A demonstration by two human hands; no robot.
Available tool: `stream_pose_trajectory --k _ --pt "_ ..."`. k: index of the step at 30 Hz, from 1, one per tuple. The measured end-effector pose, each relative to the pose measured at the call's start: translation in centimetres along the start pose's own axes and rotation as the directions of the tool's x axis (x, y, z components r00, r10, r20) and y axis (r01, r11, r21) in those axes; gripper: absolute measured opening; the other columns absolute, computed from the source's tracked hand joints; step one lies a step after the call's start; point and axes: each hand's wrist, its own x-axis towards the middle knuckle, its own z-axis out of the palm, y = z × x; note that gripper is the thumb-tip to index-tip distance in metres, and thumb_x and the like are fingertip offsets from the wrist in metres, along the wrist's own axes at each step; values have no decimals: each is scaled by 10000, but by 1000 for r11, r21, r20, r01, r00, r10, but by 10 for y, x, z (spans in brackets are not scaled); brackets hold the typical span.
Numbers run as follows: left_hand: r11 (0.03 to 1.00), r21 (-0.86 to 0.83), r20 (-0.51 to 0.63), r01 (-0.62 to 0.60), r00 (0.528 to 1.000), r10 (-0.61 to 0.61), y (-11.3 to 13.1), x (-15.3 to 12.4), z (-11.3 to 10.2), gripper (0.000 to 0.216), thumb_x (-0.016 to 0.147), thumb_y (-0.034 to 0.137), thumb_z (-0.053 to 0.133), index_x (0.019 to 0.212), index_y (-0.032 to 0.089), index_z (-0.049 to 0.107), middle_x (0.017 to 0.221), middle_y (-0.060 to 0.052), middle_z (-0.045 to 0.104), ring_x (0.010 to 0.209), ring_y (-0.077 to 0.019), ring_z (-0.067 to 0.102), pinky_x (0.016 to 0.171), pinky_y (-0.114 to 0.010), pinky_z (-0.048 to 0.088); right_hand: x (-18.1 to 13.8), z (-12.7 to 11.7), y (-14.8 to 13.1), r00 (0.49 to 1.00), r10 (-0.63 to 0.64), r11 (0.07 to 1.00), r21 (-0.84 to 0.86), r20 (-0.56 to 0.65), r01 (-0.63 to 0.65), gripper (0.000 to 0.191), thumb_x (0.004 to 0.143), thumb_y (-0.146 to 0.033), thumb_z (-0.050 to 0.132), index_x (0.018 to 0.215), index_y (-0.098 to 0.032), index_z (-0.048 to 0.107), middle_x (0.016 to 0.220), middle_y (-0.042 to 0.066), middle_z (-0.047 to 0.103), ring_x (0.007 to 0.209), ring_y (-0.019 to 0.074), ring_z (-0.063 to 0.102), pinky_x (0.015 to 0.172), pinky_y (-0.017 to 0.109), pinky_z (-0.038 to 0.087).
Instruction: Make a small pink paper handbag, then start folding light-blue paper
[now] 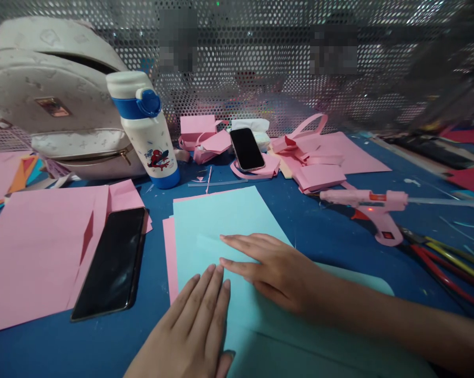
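Light blue paper (221,215) lies in front of me, with pink paper (169,257) showing under its left edge. My left hand (193,320) rests flat on the blue paper, its fingers stretched out side by side. Its index fingertip almost meets that of my right hand (276,268), which also lies on the sheet with its fingers extended. By the right fingertips there is a faint pale strip (207,241) on the paper; I cannot make out what it is. The lower part of the blue paper is in shadow under my right forearm.
A dark phone (113,262) overlaps pink sheets (40,247) at left. Behind stand a white backpack (63,105) and a bottle (146,131). A second phone (248,149) leans among folded pink paper pieces. A pink glue gun (373,207) and pliers (438,257) lie at right.
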Motion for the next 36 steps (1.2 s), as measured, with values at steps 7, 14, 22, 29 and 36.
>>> stream_pose_trajectory --k 7,14,22,29,36 --pt "998 -46 -32 -37 999 36 -2 7 0 512 1038 403 419 1413 73 530 1454 -122 549 1357 -270 481 1129 -363 346 2 -2 1 997 82 990 118 2 -82 454 1045 -178 358 1485 -240 452 1581 94 402 1472 189 344 1169 469 360" --pt "996 -71 -20 -53 998 52 -4 9 -1 486 1041 404 409 1397 104 550 1474 -92 533 1379 -260 448 1132 -362 327 0 0 2 999 43 995 85 -3 -43 463 1028 -140 372 1481 -200 446 1580 120 397 1479 189 329 1173 472 355" --pt "999 -31 6 -31 999 31 -3 7 0 586 1025 489 416 1446 88 490 1413 -164 574 1342 -331 497 1083 -424 352 0 2 2 999 37 999 -22 16 -37 486 1009 -178 408 1494 -204 436 1587 126 383 1476 235 334 1152 488 376" --pt "998 -53 19 -28 999 29 -4 8 -2 611 1021 485 419 1482 84 441 1435 -164 554 1352 -331 486 1077 -418 369 -4 -14 -16 998 45 946 -322 32 -32 397 1019 -204 410 1375 -121 564 1461 138 552 1358 284 504 1065 477 479" --pt "995 -97 36 -20 999 24 -3 9 -5 568 1026 449 416 1452 79 482 1451 -202 523 1338 -356 507 1069 -440 377 -10 -24 -21 997 55 889 -456 46 -28 369 1028 -285 423 1275 -110 634 1360 152 636 1282 306 575 969 477 536"
